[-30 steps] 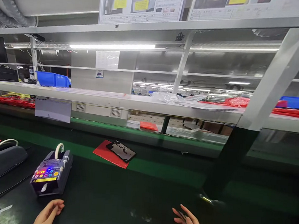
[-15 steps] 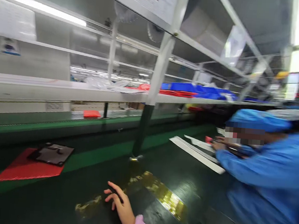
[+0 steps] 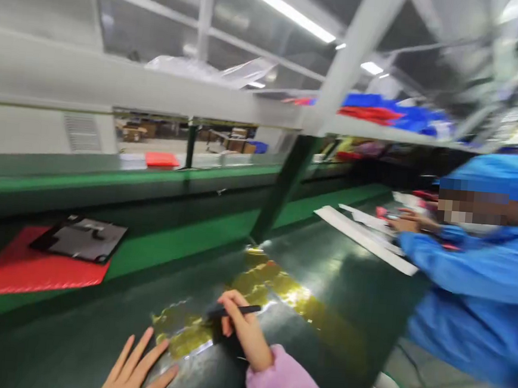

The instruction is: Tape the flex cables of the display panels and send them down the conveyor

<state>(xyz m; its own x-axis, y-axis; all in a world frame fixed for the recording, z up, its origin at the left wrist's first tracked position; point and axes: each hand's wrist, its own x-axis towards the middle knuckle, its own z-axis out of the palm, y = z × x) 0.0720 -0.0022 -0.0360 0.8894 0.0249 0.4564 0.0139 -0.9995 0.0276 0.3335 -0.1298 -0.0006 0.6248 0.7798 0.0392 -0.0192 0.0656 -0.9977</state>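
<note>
The right hand is clenching a slim black pen-like tool in a pencil-style grip, its tip angled down toward a crinkled gold foil sheet lying on the dark green counter. The left hand is resting open beside it, fingers splayed at the foil's edge, apparently keeping the sheet flat and steady.

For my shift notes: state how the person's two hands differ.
The right hand grips a slim black tool; the left hand holds nothing, fingers spread. The right hand shows a pink sleeve at the wrist; the left hand shows none. Both are bare, over the dark bench.
</note>
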